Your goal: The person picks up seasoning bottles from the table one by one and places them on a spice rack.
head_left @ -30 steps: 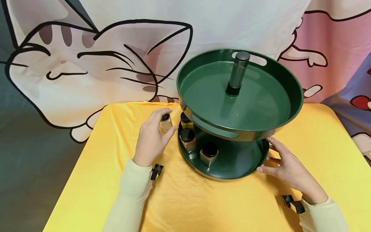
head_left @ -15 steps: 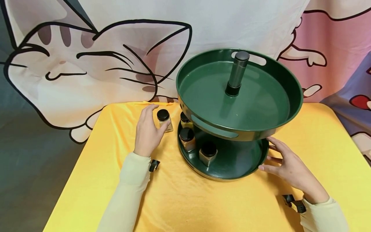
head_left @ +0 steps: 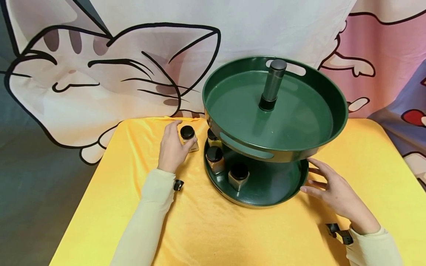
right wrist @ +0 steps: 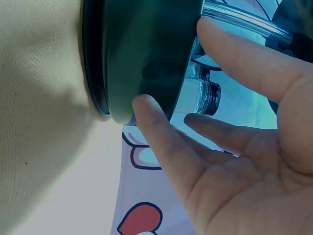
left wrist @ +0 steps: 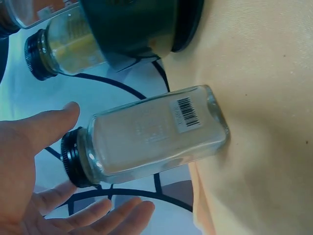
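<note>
A square glass jar with a black lid stands upright on the yellow cloth, left of the lower tray. In the left wrist view, pale contents and a barcode label show on this glass jar. My left hand is spread around the jar's lid, thumb on the near side, gripping nothing. At the right edge of the lower green tray, my right hand has its fingers extended. The right wrist view shows fingertips at the tray's outer wall; contact is hard to confirm.
The larger upper green tray, with a central post, overhangs the lower one. Beneath its left side stand several lidded jars, including an orange-brown jar and a beige jar. A printed curtain hangs behind the table.
My left hand has let go of the glass jar and drawn back a little to the left, leaving the jar standing. My right hand has shifted slightly rightward.
</note>
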Demonstrator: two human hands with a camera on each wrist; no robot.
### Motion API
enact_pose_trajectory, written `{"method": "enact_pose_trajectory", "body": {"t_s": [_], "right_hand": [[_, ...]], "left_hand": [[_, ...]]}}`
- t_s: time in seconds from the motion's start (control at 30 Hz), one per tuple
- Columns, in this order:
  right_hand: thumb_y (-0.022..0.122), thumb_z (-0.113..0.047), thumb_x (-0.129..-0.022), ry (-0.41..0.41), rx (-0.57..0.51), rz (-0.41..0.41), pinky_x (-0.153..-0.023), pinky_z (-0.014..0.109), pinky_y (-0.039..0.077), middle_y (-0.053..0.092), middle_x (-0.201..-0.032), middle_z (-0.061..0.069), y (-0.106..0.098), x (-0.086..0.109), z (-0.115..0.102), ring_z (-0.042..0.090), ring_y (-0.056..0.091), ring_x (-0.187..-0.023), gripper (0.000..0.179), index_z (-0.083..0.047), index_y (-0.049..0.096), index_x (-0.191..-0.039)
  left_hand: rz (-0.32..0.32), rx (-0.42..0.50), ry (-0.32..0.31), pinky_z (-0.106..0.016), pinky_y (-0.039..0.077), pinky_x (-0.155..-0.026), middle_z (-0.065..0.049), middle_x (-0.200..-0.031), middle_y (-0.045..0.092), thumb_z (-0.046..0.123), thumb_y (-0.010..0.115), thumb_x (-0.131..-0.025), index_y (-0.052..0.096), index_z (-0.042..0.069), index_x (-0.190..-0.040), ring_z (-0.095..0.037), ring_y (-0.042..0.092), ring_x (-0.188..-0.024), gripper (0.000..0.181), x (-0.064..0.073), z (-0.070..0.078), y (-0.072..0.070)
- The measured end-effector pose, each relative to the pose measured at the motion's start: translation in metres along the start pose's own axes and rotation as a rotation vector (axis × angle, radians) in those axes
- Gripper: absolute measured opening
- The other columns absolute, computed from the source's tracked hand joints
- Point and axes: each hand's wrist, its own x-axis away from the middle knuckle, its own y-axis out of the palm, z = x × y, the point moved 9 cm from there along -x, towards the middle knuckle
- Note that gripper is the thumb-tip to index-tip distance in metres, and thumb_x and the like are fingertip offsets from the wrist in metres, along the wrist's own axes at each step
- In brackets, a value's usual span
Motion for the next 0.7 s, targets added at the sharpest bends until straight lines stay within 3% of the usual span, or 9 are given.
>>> {"method": "enact_pose_trajectory", "body": {"t_s": [0.2,0.5,0.7], "right_hand": [[0.078,-0.010,-0.088,-0.007,0.032,0.018,-0.077,0.019,0.056,0.036,-0.151,0.026,-0.003,0.001,0.000,0.043,0.052,-0.122,0.083,-0.008,0.032,-0.157],[0.082,-0.011,-0.085,-0.028,0.113,0.073,-0.080,0.047,0.056,0.046,-0.140,0.028,-0.007,0.001,-0.002,0.048,0.061,-0.110,0.081,-0.002,0.038,-0.153],[0.086,-0.012,-0.080,-0.035,0.111,0.078,-0.084,0.041,0.056,0.048,-0.132,0.027,-0.004,0.000,-0.003,0.043,0.055,-0.112,0.090,0.000,0.035,-0.154]], "left_hand": [[-0.024,-0.003,-0.023,-0.057,0.044,-0.100,-0.025,-0.141,0.048,0.029,0.082,-0.087,0.046,0.001,-0.144,-0.044,0.053,-0.122,0.073,-0.003,-0.005,0.010],[-0.040,-0.020,-0.053,-0.055,0.048,-0.094,-0.024,-0.131,0.055,0.031,0.080,-0.088,0.048,0.002,-0.139,-0.041,0.057,-0.114,0.068,-0.005,-0.009,0.022],[-0.016,-0.021,-0.031,-0.054,0.048,-0.095,-0.023,-0.127,0.057,0.030,0.080,-0.088,0.048,0.001,-0.140,-0.040,0.058,-0.113,0.067,-0.005,-0.008,0.021]]}}
